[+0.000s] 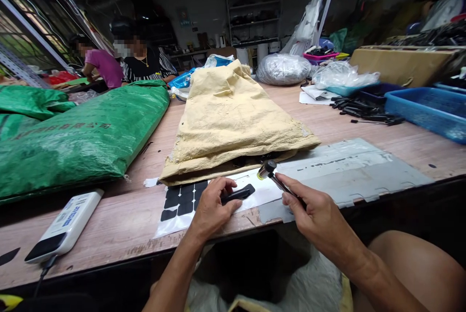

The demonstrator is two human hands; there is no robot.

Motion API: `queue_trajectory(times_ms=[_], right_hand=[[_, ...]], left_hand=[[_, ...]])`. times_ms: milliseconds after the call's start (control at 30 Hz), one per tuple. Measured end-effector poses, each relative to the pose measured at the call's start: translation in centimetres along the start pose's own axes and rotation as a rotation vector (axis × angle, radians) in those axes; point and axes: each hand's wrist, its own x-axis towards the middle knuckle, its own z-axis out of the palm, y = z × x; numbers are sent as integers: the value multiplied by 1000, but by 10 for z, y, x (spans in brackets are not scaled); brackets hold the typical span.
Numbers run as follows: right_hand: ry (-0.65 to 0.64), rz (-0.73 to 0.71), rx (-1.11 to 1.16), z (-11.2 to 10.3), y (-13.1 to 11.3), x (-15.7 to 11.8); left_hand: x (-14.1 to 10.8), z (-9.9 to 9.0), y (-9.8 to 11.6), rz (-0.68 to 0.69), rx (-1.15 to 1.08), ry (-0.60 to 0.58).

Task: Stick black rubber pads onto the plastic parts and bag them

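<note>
My left hand [214, 205] is closed round a slim black handle-like piece [238, 194], held down near the table edge. In my right hand [309, 207] is a small hammer [268, 170] with a dark head and a yellowish face. The hammer head hangs just above and to the right of the black piece, apart from it. Under my left hand lies a white sheet of black stickers [180, 200]. Right behind both hands is the open mouth of a cream woven sack [233, 123], with dark pieces showing inside.
A green sack [83, 137] and a white power bank [65, 224] with a cable lie to the left. A grey board [349, 171] runs along the right edge. Beyond it are black pieces [367, 108] and a blue basket [429, 110]. Two people sit at the far left.
</note>
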Motion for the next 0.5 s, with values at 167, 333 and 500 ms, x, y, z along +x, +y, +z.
queue_trajectory(times_ms=[167, 333, 500], right_hand=[[-5, -17, 9, 3, -3, -2], [-8, -14, 10, 7, -7, -3], [-15, -19, 16, 12, -9, -2]], left_hand=[[0, -1, 3, 23, 10, -1], [0, -1, 0, 54, 28, 23], [0, 2, -3, 68, 71, 44]])
